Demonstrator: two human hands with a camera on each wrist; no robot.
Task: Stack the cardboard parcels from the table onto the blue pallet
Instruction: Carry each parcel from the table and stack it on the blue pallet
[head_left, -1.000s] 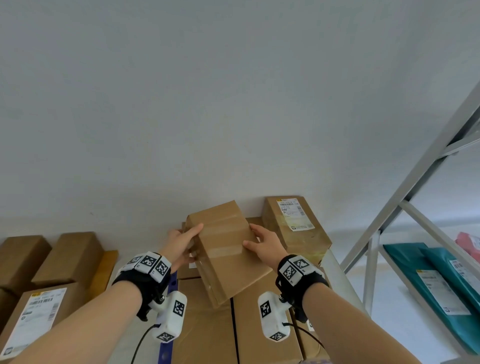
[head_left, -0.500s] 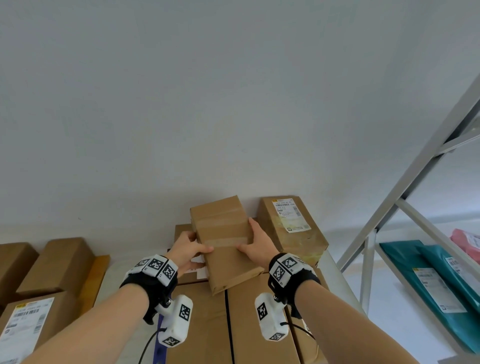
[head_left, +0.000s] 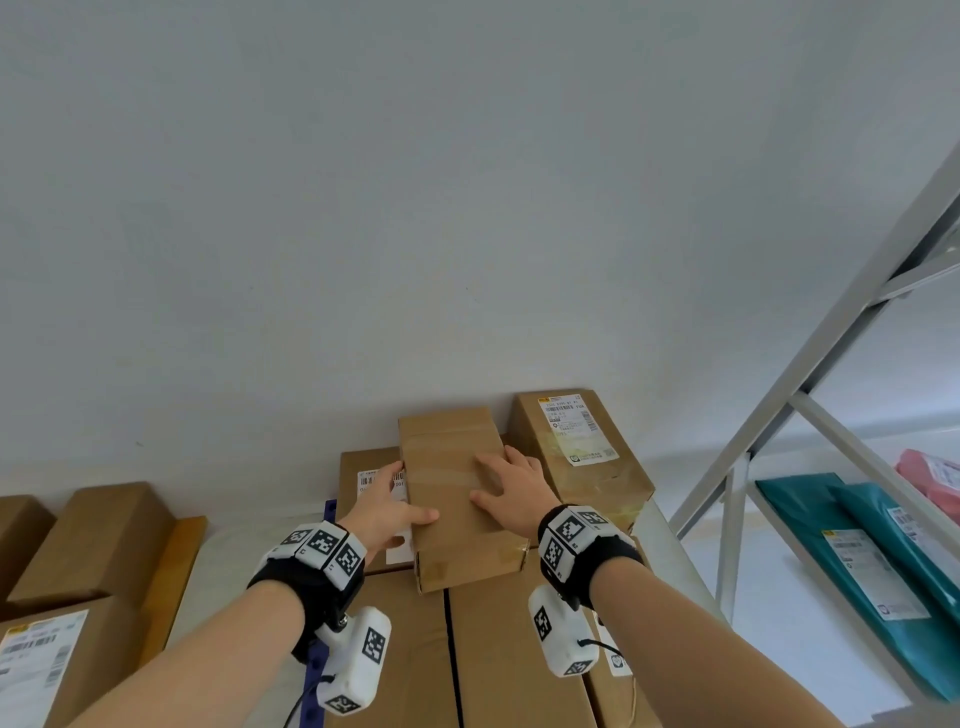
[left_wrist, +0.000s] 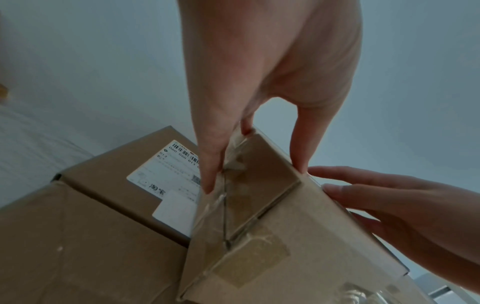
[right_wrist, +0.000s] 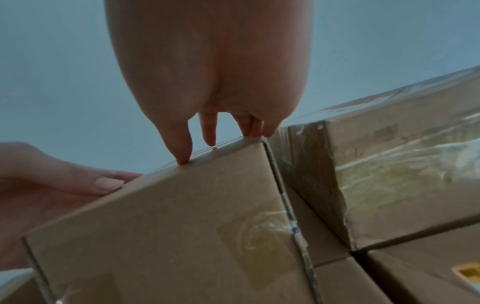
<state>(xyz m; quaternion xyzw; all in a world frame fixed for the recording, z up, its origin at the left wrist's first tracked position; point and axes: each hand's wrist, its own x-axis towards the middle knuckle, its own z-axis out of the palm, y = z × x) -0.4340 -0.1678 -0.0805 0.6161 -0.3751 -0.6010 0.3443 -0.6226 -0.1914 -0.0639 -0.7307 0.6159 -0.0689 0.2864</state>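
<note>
A plain taped cardboard parcel (head_left: 449, 493) lies flat on top of the stacked parcels, close to the wall. My left hand (head_left: 415, 491) has straight fingers (left_wrist: 207, 181) against the parcel's left side and its thumb on the top edge. My right hand (head_left: 493, 475) rests spread on the parcel's top face, fingertips near its right edge. A labelled parcel (head_left: 576, 447) stands just to the right, and another labelled one (head_left: 363, 475) lies under the left side. Only slivers of the blue pallet (head_left: 313, 686) show beside the stack.
Two large parcels (head_left: 509, 654) form the near layer of the stack. More parcels (head_left: 88, 535) sit on the table at the left. A grey metal rack (head_left: 779, 415) with teal mail bags (head_left: 857, 545) stands at the right. A white wall rises right behind the stack.
The parcel, held tilted in the air between both hands, went forward and down and now lies straight on the stack. My right hand shifted from its side onto its top.
</note>
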